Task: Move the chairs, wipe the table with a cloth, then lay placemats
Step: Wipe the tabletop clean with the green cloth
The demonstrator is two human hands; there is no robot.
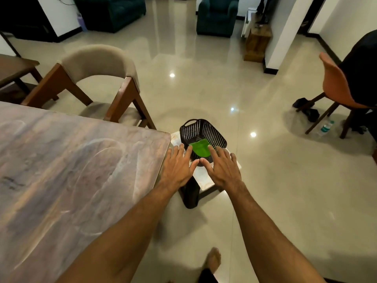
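Observation:
A marbled table (67, 166) fills the left side. Beside its right corner a small stool (204, 176) carries a black plastic basket (212, 131) with a green cloth (201, 148) inside. My left hand (178, 166) and my right hand (222, 168) hover with fingers spread just above the basket's near rim, holding nothing. A beige upholstered wooden chair (98, 78) stands at the table's far edge.
An orange chair (336, 86) with a dark garment on it stands at the right, with a water bottle (326, 127) and dark items on the floor near it. Green armchairs (217, 15) sit at the back. My bare foot (213, 259) is on the glossy tile floor.

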